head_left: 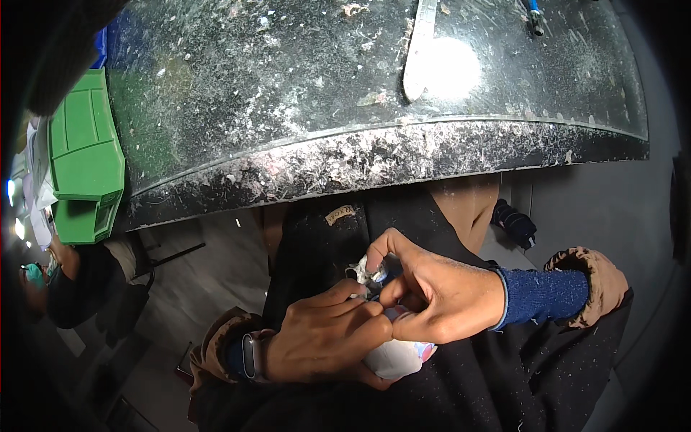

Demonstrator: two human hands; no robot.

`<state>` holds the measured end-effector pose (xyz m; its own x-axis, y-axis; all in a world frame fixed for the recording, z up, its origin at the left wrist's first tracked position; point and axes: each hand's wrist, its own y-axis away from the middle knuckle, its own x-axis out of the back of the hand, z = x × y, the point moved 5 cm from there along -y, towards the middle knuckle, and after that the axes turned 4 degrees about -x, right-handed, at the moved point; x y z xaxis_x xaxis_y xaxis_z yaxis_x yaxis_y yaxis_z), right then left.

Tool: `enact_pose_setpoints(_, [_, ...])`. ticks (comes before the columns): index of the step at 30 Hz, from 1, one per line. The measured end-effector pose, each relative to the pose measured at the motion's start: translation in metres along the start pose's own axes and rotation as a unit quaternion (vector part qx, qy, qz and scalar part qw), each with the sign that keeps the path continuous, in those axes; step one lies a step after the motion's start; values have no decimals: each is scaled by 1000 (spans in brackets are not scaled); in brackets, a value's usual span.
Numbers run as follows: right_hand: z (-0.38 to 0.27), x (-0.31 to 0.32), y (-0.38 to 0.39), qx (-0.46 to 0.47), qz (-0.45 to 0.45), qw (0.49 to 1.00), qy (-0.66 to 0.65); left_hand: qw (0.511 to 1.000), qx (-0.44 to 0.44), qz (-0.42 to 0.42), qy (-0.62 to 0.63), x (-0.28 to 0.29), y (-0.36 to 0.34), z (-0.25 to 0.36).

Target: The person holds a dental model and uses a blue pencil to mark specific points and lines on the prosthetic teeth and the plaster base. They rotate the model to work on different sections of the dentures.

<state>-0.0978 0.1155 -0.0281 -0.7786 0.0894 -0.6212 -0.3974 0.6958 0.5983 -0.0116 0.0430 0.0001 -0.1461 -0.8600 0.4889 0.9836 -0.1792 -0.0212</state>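
Over my lap, both hands are close together on a white rounded object with small red and blue patches on its side. My left hand is closed round it, its fingers bent over the top. From the right, my right hand reaches in with thumb and fingers bent together against the object. A crumpled whitish-grey scrap sticks out by the fingertips at the far side. The fingers cover most of the object, so its exact kind cannot be told.
A dark worktable strewn with white shavings lies ahead. On it are a flat metal blade-like tool and a blue pen-like tool. Green bins stand at its left edge. A dark apron covers my lap. Another person sits far left.
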Motion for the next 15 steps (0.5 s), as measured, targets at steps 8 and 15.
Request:
enact_pose_setpoints(8, [5,7,7,-14,-47,996,-69,1000,10,16,15,7,3,1])
enact_pose_setpoints(15, [-29,6,45,24,-110,993,36,980,-89,106,-145,41,8,27])
